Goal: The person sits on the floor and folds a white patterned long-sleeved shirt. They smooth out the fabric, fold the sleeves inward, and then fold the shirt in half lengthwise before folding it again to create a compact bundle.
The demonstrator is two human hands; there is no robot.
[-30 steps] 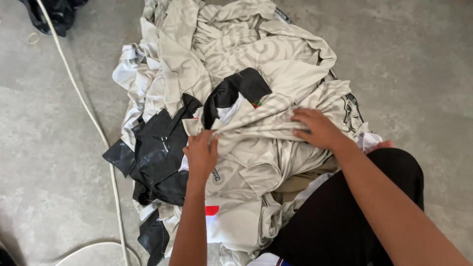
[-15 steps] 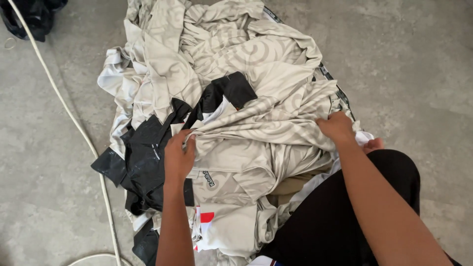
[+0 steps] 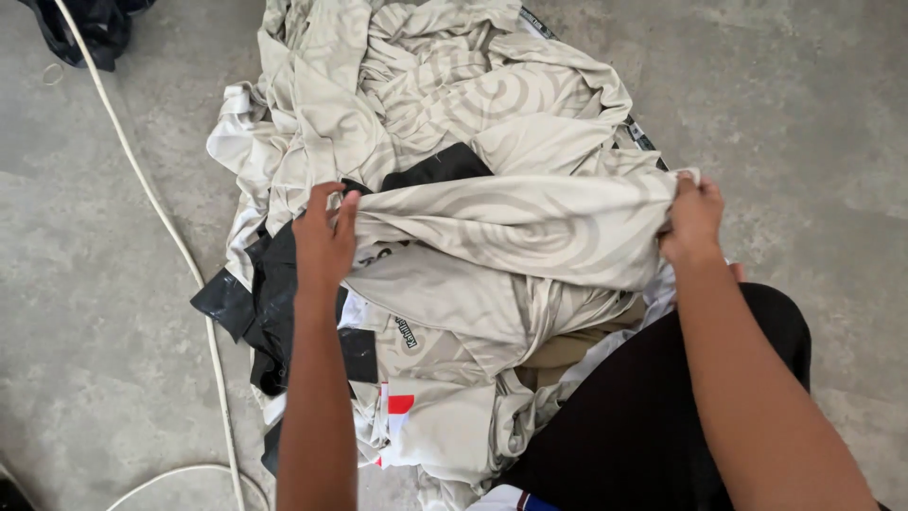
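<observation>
On top of the heap of clothes [image 3: 426, 104], a beige shirt [image 3: 511, 227] with a faint swirl pattern, stretched flat between two hands. Left hand [image 3: 324, 241] at the shirt's left edge, grip closed on the cloth, thumb over the top and fingers curled behind. Right hand [image 3: 692, 222] at the shirt's right edge, grip likewise closed, with the fabric bunched in the fist. Shirt pulled taut from edge to edge, slightly raised off the heap and resting against it along the lower side.

Beneath and behind the shirt, more beige garments of the same pattern, crumpled and piled together. Black fabric [image 3: 270, 303] showing at the heap's left side, below the left hand, and again as a dark strip just above the shirt. Near the heap's lower edge, a small red patch [image 3: 400, 404] on a pale garment.

Right of the heap's lower part, a leg in black trousers [image 3: 653, 416], touching the clothes. Under everything, a grey concrete floor [image 3: 813, 114]. Left of the heap, a white cable [image 3: 180, 237] running down across the floor and curling at the bottom. Far up-left of the heap, a dark bundle [image 3: 90, 24] lying on the floor, well apart from the clothes.
</observation>
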